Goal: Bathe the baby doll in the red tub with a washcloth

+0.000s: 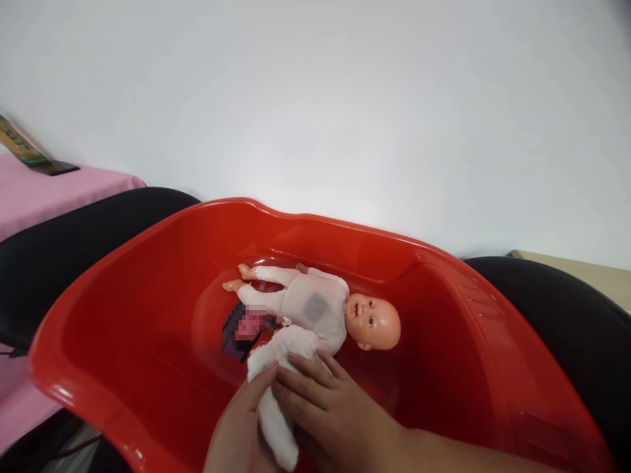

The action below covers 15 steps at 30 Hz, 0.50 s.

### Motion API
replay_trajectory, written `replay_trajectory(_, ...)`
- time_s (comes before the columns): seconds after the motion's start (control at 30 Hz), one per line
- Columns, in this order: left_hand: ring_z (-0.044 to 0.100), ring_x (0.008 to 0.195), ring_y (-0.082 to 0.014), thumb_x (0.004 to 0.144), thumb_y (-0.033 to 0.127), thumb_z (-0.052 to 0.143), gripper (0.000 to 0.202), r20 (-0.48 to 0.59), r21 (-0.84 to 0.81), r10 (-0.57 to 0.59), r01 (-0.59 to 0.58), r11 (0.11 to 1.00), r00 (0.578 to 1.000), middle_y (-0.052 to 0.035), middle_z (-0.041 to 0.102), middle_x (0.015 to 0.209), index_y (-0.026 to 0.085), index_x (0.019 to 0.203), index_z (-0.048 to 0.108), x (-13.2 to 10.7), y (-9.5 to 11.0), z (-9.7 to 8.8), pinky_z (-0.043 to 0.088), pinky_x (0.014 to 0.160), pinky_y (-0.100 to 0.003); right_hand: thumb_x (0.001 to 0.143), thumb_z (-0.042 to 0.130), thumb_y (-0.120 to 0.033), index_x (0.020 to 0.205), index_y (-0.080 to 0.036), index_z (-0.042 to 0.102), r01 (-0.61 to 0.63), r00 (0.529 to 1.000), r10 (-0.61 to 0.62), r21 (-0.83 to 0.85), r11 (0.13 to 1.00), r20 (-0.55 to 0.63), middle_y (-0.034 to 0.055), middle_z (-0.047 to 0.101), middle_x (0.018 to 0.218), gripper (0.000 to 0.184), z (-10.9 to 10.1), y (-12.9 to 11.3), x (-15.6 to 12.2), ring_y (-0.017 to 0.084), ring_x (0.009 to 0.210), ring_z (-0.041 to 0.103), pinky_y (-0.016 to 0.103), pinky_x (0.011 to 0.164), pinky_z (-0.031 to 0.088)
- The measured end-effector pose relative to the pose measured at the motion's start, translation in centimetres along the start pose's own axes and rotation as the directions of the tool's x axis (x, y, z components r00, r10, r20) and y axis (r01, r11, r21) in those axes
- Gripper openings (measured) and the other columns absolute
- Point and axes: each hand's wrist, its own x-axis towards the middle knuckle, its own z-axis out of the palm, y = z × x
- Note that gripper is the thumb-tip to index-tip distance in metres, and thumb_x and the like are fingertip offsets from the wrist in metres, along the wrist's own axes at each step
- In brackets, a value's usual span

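A baby doll (315, 303) in a white cloth suit lies on its back inside a red baby bathtub (133, 328). Its bald head points right and its bare feet point left. In front of the doll, my left hand (241, 420) and my right hand (335, 404) have a bunched white cloth (283, 351) between them. The left thumb presses on the cloth from the left. My right fingers lie together across its top, and one end hangs down between the hands. The cloth's upper edge overlaps the doll's near side.
Black chairs (89, 243) (552, 328) stand at both ends of the tub, against a white wall (345, 112). A pink-covered table (73, 197) at the left bears a dark phone-like object (59, 168). A dark pixelated patch (241, 332) shows on the tub floor.
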Motion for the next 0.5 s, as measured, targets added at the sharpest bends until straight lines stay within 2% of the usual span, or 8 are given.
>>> replay_trajectory(0.1,0.077,0.104,-0.0244,0.1,0.007,0.052,0.031,0.026,0.021,0.012,-0.013,1.0,1.0,-0.0134,0.079,0.107,0.007,0.127,0.067,0.3,-0.1,0.1,0.061,0.099,-0.036,0.106,0.04,-0.028,0.164,-0.024,0.029,-0.156,0.987,0.152,0.083,0.984,0.056,0.0013,0.028,0.17,0.06,-0.5,-0.4,0.1,0.023,0.16,0.022,0.057,0.13,0.022)
replay_trajectory(0.17,0.076,0.106,-0.0254,0.099,0.008,0.053,0.032,0.051,0.028,0.004,-0.006,1.0,0.999,-0.014,0.078,0.109,0.008,0.128,0.066,0.6,-0.2,-0.1,0.061,0.1,-0.037,0.105,0.04,-0.024,0.165,-0.025,0.028,-0.201,0.978,0.194,0.112,0.973,0.072,0.0017,0.026,0.171,0.061,-0.6,-0.5,0.1,0.022,0.16,0.022,0.058,0.129,0.024)
replay_trajectory(0.27,0.077,0.106,-0.0266,0.098,0.01,0.055,0.035,0.031,0.049,0.016,-0.017,0.999,0.999,-0.0136,0.079,0.108,0.01,0.131,0.066,0.9,-0.3,-0.4,0.061,0.1,-0.039,0.102,0.045,-0.026,0.162,-0.026,0.036,-0.131,0.99,0.121,0.141,0.981,0.072,0.0013,0.031,0.17,0.06,-0.4,-0.5,0.0,0.023,0.16,0.023,0.055,0.129,0.024)
replay_trajectory(0.37,0.077,0.105,-0.0268,0.098,0.012,0.056,0.036,0.012,0.061,0.003,-0.004,0.998,1.0,-0.0138,0.079,0.106,0.009,0.133,0.065,0.7,-0.3,-0.2,0.062,0.098,-0.04,0.1,0.051,-0.027,0.158,-0.025,0.044,-0.032,0.998,0.024,0.169,0.985,0.051,0.0026,0.036,0.168,0.059,-0.3,-0.3,0.0,0.024,0.16,0.024,0.054,0.131,0.018)
replay_trajectory(0.5,0.078,0.101,-0.0253,0.099,0.008,0.052,0.035,-0.035,0.074,0.047,-0.045,0.996,0.998,-0.0148,0.079,0.103,0.006,0.132,0.065,0.1,-0.3,0.5,0.062,0.095,-0.037,0.1,0.049,-0.024,0.157,-0.026,0.046,-0.108,0.993,0.094,0.231,0.967,0.069,0.0019,0.038,0.167,0.057,-1.6,-0.5,0.5,0.021,0.158,0.028,0.052,0.131,0.019)
